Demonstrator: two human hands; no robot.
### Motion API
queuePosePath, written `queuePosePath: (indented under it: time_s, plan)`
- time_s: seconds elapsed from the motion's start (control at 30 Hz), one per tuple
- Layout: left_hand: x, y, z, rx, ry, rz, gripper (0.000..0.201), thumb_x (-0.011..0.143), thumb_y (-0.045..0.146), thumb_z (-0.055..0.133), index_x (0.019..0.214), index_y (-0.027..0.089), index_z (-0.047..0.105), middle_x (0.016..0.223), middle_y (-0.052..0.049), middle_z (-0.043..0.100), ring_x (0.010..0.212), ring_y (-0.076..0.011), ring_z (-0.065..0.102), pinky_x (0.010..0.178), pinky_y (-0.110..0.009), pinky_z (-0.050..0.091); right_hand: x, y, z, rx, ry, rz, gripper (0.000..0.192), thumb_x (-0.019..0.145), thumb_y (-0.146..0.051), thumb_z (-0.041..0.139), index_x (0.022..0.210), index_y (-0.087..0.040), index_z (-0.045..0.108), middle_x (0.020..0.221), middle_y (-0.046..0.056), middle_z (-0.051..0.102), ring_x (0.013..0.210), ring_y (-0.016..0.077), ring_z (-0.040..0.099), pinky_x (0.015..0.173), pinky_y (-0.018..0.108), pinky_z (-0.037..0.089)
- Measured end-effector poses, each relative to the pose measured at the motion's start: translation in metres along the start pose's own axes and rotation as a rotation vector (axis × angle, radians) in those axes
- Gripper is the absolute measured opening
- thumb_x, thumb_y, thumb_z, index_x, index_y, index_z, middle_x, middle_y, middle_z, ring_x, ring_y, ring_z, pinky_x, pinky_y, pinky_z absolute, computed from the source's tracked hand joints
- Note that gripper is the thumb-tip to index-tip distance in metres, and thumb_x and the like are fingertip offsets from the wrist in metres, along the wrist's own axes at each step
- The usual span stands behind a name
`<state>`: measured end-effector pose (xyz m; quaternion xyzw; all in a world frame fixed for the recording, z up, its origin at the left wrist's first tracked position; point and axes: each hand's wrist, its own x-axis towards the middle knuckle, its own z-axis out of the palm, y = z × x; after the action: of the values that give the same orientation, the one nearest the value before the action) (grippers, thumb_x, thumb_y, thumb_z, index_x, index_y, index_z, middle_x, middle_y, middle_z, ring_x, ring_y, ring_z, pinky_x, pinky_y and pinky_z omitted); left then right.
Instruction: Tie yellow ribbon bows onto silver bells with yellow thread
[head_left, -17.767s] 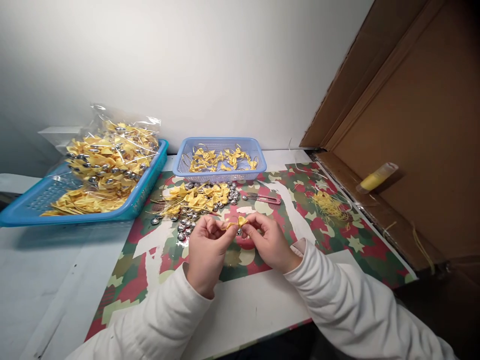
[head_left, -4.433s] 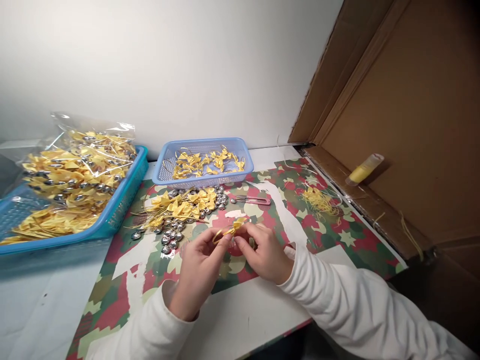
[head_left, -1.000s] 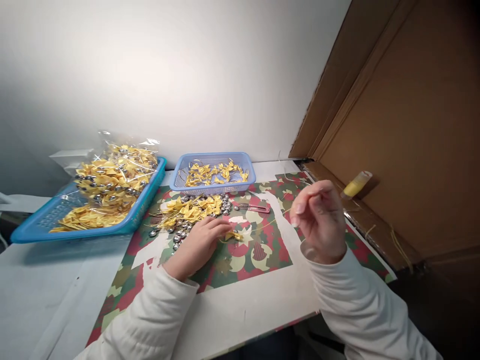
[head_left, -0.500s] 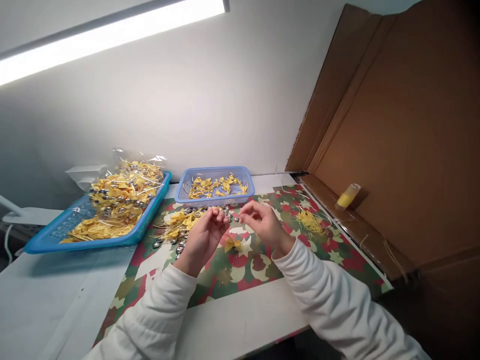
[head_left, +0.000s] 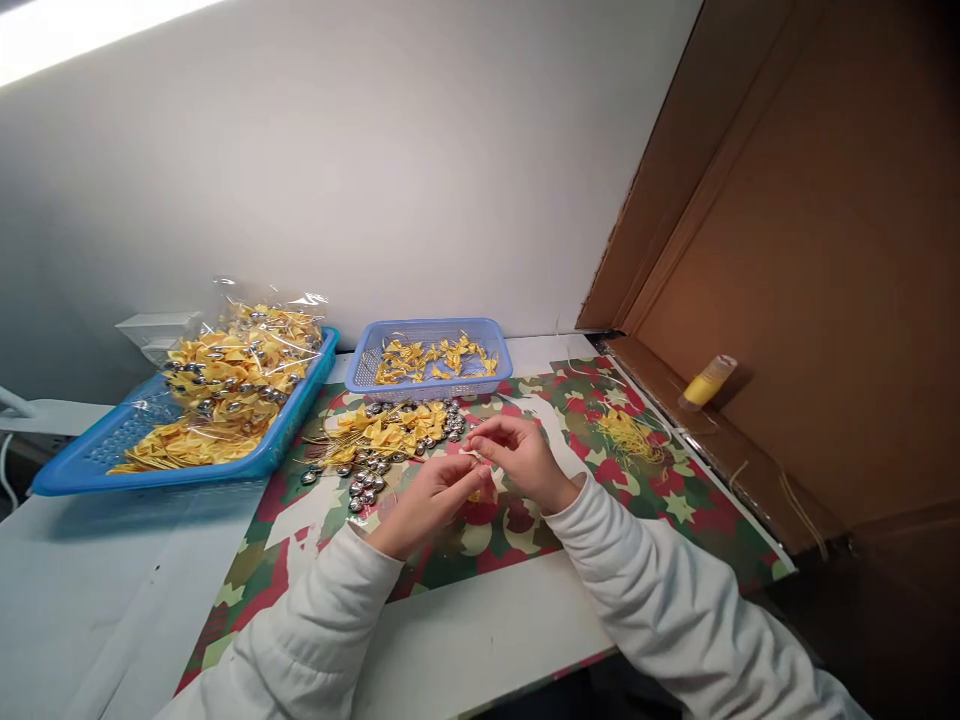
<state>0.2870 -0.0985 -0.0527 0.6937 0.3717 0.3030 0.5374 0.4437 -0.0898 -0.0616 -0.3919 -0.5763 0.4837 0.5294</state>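
My left hand (head_left: 435, 497) and my right hand (head_left: 523, 462) meet above the patterned mat, both closed in a pinch with fingertips nearly touching. What they pinch is too small to make out. A yellow bow (head_left: 474, 496) shows partly just below my left fingers; I cannot tell whether it hangs from them or lies on the mat. Beyond my left hand lies a pile of yellow ribbon bows (head_left: 397, 428) with thin cords. Silver bells (head_left: 366, 488) are scattered around that pile, some close to my left wrist.
A blue basket (head_left: 360, 375) at the back holds several yellow bows. On the left, a larger blue tray (head_left: 82, 482) carries a clear bag (head_left: 240, 360) of bows and bells. Yellow strings (head_left: 630, 435) lie to the right, near a yellow-filled tube (head_left: 709, 383) by a cardboard wall (head_left: 787, 270).
My hands have come together from slightly apart. My left hand has turned and lowered, and my right fingertips now sit right against the left ones. The view has shifted slightly.
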Motion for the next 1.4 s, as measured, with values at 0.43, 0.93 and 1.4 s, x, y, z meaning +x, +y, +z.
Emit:
queuePosePath:
  time_s: [0.43,0.93,1.4]
  plan:
    - [0.0,0.0,0.005,-0.187,-0.008,0.01,0.034,0.081,0.028,0.044,0.051,0.018,0.058,0.064,-0.006,0.065,0.07,-0.0186,0.058,0.07,-0.029,0.047,0.001,0.012,0.001,0.064,-0.032,0.129,0.033,0.075,-0.048,0.069,0.09,-0.018,0.07,0.085,0.004,0.07,0.076,0.0147,0.061,0.07,0.029,0.05]
    - [0.002,-0.015,0.004,-0.203,0.355,0.064,0.032,0.081,0.031,0.046,0.055,0.019,0.059,0.069,-0.004,0.064,0.078,-0.0194,0.058,0.078,-0.029,0.046,-0.031,0.01,0.018,-0.628,0.151,-0.4,0.036,0.089,-0.014,0.048,0.113,-0.026,0.071,0.113,0.007,0.063,0.104,0.0229,0.052,0.092,0.042,0.044]
    - [-0.001,-0.003,0.003,-0.069,0.234,-0.015,0.037,0.076,0.029,0.042,0.04,0.021,0.048,0.055,-0.002,0.053,0.064,-0.017,0.049,0.066,-0.028,0.041,-0.023,0.013,0.014,-0.459,0.11,-0.375,0.023,0.085,-0.016,0.061,0.102,-0.026,0.074,0.101,0.005,0.073,0.096,0.0201,0.064,0.087,0.038,0.05]
